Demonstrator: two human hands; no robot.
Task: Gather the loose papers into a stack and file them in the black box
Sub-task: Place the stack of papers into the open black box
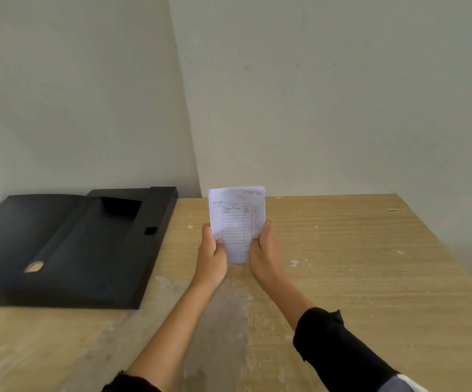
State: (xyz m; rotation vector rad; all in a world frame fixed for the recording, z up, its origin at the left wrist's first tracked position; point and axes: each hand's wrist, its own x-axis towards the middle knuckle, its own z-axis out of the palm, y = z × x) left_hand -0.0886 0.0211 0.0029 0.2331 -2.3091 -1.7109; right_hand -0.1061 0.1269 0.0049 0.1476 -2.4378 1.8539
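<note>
A small stack of white ruled papers (236, 219) with some handwriting stands upright on its lower edge on the wooden table (342, 264). My left hand (212, 256) grips its left side and my right hand (263, 250) grips its right side, thumbs on the front sheet. The black box (68, 247) lies opened flat at the left of the table, about a hand's width from my left hand. Its inside faces up and shows a round finger hole.
The table stands in a corner between two pale walls (314, 94). Its top is scuffed with white flecks. The right edge of the table runs diagonally down the right of the view.
</note>
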